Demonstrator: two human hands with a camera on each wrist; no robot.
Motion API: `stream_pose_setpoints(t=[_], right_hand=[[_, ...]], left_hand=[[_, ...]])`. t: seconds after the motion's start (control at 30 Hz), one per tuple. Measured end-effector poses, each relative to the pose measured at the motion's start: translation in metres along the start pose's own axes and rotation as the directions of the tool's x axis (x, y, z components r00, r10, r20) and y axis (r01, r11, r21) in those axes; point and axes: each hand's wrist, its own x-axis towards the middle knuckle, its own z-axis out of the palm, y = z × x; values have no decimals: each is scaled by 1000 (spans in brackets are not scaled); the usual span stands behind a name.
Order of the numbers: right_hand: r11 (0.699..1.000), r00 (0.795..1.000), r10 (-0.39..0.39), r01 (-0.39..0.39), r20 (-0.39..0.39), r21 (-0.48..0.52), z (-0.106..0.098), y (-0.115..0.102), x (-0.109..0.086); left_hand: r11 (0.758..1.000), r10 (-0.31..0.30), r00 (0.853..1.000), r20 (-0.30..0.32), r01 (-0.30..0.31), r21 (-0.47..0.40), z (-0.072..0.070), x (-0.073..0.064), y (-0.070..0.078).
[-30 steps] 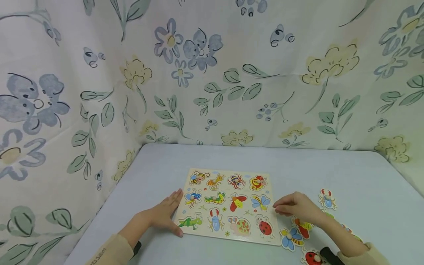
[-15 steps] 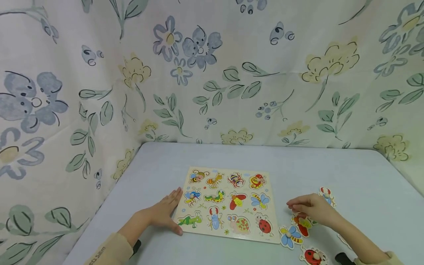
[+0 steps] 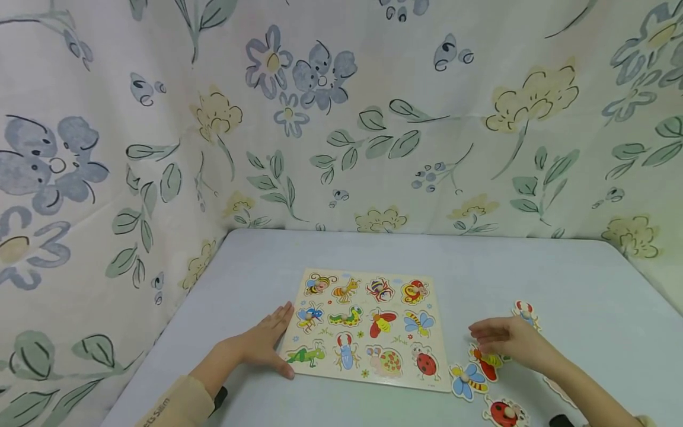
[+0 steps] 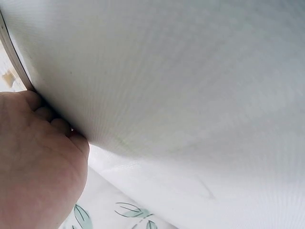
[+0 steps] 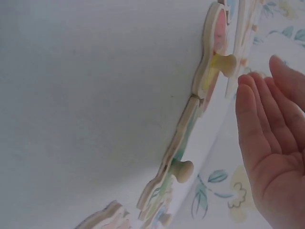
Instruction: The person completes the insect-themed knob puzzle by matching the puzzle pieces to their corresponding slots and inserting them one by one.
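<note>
A pale wooden insect puzzle board point(image 3: 405, 379) lies flat on the table. My left hand point(image 3: 267, 341) rests at its left edge, the thumb by the near left corner. In the left wrist view that hand point(image 4: 43, 162) touches the board's edge. My right hand point(image 3: 514, 344) hovers to the right of the board, fingers extended and holding nothing. Below it lies a red-winged insect piece point(image 3: 487, 363), its round knob point(image 5: 226, 65) upright in the right wrist view, apart from the fingers. Beside that lies a blue-winged dragonfly piece point(image 3: 468, 381).
A ladybug piece point(image 3: 504, 412) lies near the front, and a stag beetle piece point(image 3: 527, 314) lies behind the right hand. The right forearm partly hides another piece point(image 3: 557, 388). A floral curtain point(image 3: 373, 178) stands around the white table point(image 3: 331, 249).
My right hand has moved right, from the board's right edge to above the loose pieces, and its fingers have straightened. The left hand has stayed at the board.
</note>
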Motion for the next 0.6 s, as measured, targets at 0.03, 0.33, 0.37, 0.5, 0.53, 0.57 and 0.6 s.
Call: stream_pose_setpoints(t=[0.03, 0.33, 0.37, 0.5, 0.53, 0.57, 0.6], right_hand=[[1000, 1000, -2, 2, -2, -3, 0, 1, -1], [998, 1000, 0, -2, -29, -58, 2, 10, -4], [998, 1000, -2, 0, -30, -60, 3, 11, -4], [997, 1000, -7, 5, -25, -72, 3, 13, -4], [997, 1000, 0, -2, -22, -71, 2, 13, -4], [997, 1000, 8, -10, -20, -75, 2, 13, -4], [997, 1000, 16, -17, -18, -80, 2, 13, -4]], left_hand=[[1000, -2, 1000, 1, 2, 0, 0, 0, 0], [1000, 2, 1000, 2, -2, 5, 0, -1, 0], [1000, 6, 1000, 3, -6, 3, 0, -1, 0], [1000, 15, 1000, 4, -15, -7, 1, 0, -1], [1000, 16, 1000, 3, -16, -6, 1, 0, -1], [1000, 18, 1000, 3, -17, -6, 1, 0, -2], [1000, 18, 1000, 1, -18, -3, 2, 1, -3]])
